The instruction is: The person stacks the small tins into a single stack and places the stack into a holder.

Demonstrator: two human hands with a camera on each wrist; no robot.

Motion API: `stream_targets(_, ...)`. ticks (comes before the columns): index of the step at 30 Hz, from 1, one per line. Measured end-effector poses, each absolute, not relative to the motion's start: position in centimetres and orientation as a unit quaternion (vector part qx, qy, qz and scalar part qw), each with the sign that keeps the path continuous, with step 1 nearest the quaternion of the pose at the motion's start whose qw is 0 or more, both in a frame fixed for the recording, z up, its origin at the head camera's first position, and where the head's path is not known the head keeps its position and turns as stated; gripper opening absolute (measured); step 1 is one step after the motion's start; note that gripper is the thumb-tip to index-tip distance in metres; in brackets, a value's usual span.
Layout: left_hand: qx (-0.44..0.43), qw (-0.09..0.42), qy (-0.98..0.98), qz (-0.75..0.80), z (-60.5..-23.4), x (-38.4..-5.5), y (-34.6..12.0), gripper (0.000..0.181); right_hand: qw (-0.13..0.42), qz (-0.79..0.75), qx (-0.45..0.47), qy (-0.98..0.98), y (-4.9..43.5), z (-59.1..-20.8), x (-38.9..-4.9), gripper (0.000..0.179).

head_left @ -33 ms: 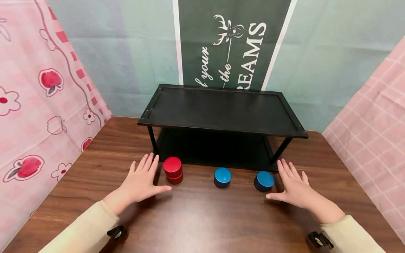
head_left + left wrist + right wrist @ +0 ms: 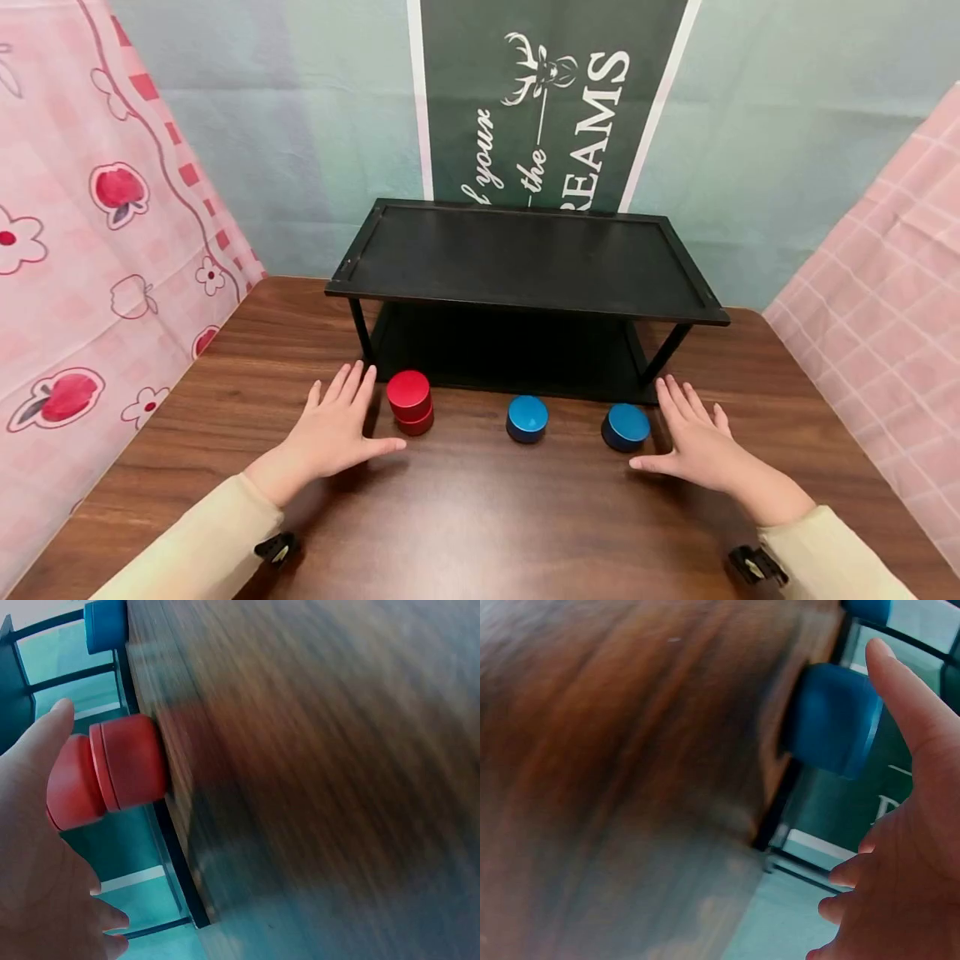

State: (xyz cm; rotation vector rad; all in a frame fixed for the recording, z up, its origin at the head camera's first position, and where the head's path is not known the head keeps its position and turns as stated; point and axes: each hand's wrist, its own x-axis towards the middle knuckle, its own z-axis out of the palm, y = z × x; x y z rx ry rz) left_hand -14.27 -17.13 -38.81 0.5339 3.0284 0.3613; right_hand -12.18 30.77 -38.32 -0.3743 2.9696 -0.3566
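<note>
Two red cylinders, an upper one [image 2: 408, 392] stacked on a lower one [image 2: 416, 423], stand near the shelf's front left corner. My left hand [image 2: 330, 429] is just left of the stack, fingers spread and thumb out, gripping nothing. In the middle stands a short blue cylinder [image 2: 527, 419], with a second blue cylinder [image 2: 626, 427] farther right. Beside that second one, on its right, is my right hand [image 2: 697, 442], its fingers extended and holding nothing. The left wrist view shows the red stack [image 2: 112, 772] beyond the left thumb; in the right wrist view, the right thumb is near a blue cylinder [image 2: 832, 720].
Behind the cylinders stands a black two-level shelf [image 2: 525, 258] with a raised top board, thin legs and a lower board [image 2: 510, 350]. The wooden table [image 2: 480, 517] extends in front of it. Printed cloths hang at the back and on both sides.
</note>
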Motion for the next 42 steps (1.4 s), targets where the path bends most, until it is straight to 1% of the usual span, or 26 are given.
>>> stream_targets(4, 0.170, 0.029, 0.978, 0.119, -38.7, -14.4, -17.3, 0.111, 0.063, -0.126, -0.126, 0.982, 30.7, -38.5, -12.4, 0.120)
stream_targets(8, 0.176, 0.040, 0.972, 0.148, -38.6, -14.4, -17.4, 0.110, 0.065, -0.141, -0.129, 0.980, 30.6, -38.8, -12.4, 0.117)
stream_targets(11, 0.186, 0.069, 0.950, 0.240, -38.9, -14.7, -17.3, 0.105, 0.070, -0.168, -0.131, 0.974, 30.6, -38.9, -12.2, 0.113)
stream_targets(15, 0.176, 0.126, 0.891, 0.399, -39.6, -15.5, -17.3, 0.104, 0.097, -0.257, -0.124, 0.953, 30.7, -38.8, -12.1, 0.104)
stream_targets(18, 0.163, 0.147, 0.844, 0.490, -40.2, -16.0, -17.3, 0.102, 0.108, -0.317, -0.105, 0.937, 30.6, -38.5, -12.4, 0.099)
stream_targets(22, 0.153, 0.151, 0.795, 0.567, -41.0, -16.2, -17.3, 0.097, 0.105, -0.370, -0.086, 0.919, 30.5, -38.7, -12.7, 0.093)
stream_targets(29, 0.143, 0.149, 0.751, 0.627, -42.3, -16.0, -16.9, 0.084, 0.117, -0.407, -0.090, 0.902, 30.4, -39.6, -12.5, 0.089)
stream_targets(36, 0.167, 0.121, 0.748, 0.631, -42.6, -16.5, -15.2, 0.072, 0.093, -0.399, -0.084, 0.908, 30.3, -39.7, -12.4, 0.090)
stream_targets(42, 0.161, 0.133, 0.746, 0.632, -43.0, -16.3, -15.0, 0.066, 0.086, -0.387, -0.088, 0.914, 30.4, -39.9, -12.2, 0.090)
